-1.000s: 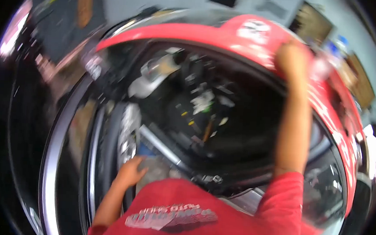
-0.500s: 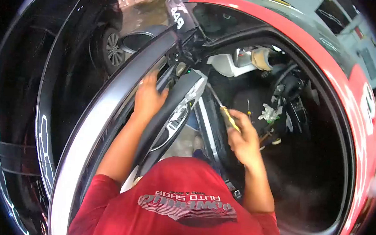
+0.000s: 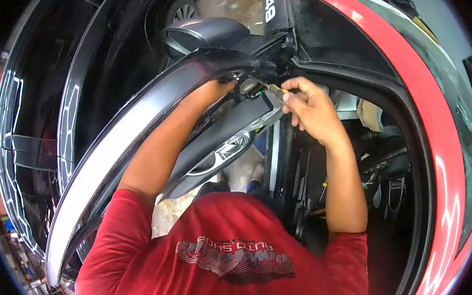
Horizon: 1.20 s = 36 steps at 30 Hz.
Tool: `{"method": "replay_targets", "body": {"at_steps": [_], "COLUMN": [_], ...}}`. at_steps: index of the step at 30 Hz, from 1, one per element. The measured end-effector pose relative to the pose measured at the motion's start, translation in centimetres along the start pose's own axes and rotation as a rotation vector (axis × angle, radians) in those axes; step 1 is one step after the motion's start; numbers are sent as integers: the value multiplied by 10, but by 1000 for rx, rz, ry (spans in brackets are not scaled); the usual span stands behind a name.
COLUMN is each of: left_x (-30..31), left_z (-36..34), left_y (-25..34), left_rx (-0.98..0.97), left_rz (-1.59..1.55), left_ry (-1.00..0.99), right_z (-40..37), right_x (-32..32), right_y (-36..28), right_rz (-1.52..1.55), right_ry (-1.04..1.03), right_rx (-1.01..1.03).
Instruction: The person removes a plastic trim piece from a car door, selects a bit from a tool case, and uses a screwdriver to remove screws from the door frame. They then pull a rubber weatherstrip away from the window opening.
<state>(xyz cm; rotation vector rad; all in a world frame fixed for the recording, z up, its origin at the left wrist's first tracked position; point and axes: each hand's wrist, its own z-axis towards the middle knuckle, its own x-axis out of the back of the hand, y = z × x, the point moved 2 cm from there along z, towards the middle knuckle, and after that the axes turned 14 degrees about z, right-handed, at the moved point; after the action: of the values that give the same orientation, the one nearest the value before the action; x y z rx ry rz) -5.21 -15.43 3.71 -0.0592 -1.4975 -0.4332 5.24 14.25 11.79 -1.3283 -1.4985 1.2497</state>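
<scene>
My right hand (image 3: pixel 313 111) is closed around the yellow-and-dark handle of a screwdriver (image 3: pixel 277 90). Its shaft points up and left toward the front upper corner of the open car door, beside the side mirror mount. My left hand (image 3: pixel 212 93) reaches into that same corner, at the window frame (image 3: pixel 140 122). Its thumb shows, but the other fingers are mostly hidden by the frame. Between the hands lies a small round part (image 3: pixel 247 85), which looks like a speaker. Below it, the door's inner trim panel (image 3: pixel 222 146) leans away from the door shell.
The grey side mirror (image 3: pixel 205 35) juts out past the door. A black car (image 3: pixel 39 103) stands close on the left. To the right is the red car's door opening, edged by a black seal (image 3: pixel 426 170). A yellow-handled tool (image 3: pixel 324 184) lies inside the car.
My right hand has raised the screwdriver to the door's front upper corner. The left hand, flat by the window frame before, has moved further into that corner. The view has shifted closer to the door.
</scene>
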Motion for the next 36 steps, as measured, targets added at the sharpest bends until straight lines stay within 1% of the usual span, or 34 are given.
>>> {"method": "replay_targets", "body": {"at_steps": [1, 2, 3, 5, 10, 12, 13, 15, 18, 19, 21, 22, 24, 26, 27, 30, 33, 34, 36], "left_x": [2, 4, 7, 13, 19, 20, 21, 21, 8, 6, 6, 7, 10, 9, 9, 11, 24, 18, 11], "left_z": [0, 1, 1, -1, -2, -5, -6, -6, -5, -5, -5, -4, -4, -6, -6, -5, -8, -7, -4], "left_y": [3, 8, 13, 17, 22, 23, 22, 19, 11, 10, 10, 9, 12, 14, 15, 13, 22, 19, 15], "left_rx": [11, -3, -18, -31, -33, -67, -56, -126, -93, -87, -127, -121, -65, -61, -56, -68, -28, -31, -51], "left_rz": [3, 7, 9, -12, -8, 118, 110, 46, 23, 19, 138, 136, 176, 163, 155, 79, 126, 122, 131], "left_ry": [-4, 43, 88, 93, 101, 279, 279, 296, 307, 308, 316, 315, 236, 248, 262, 228, 187, 184, 258], "right_z": [5, 11, 16, 26, 45, 47, 49, 53, 49, 46, 43, 42, 41, 42, 44, 49, 58, 62, 67], "right_x": [-4, -4, -4, -3, 2, -2, -4, -5, -15, -16, -19, -21, -23, -27, -27, -28, -35, -36, -39], "right_y": [-9, -18, -25, -30, -31, -35, -38, -42, -41, -41, -40, -40, -37, -39, -39, -43, -53, -55, -60], "right_rz": [33, 35, -17, -101, -125, -120, -138, -145, -141, -142, -148, -138, -128, -171, -173, -222, -408, -410, -446], "right_ry": [8, 1, -26, -65, -34, -53, -49, -46, -9, 6, 17, 30, 45, 58, 59, 41, -41, -37, -87], "right_rx": [45, 41, 34, 46, -26, -47, -60, -57, -61, -43, -25, -10, -5, 58, 53, 82, 240, 236, 273]}}
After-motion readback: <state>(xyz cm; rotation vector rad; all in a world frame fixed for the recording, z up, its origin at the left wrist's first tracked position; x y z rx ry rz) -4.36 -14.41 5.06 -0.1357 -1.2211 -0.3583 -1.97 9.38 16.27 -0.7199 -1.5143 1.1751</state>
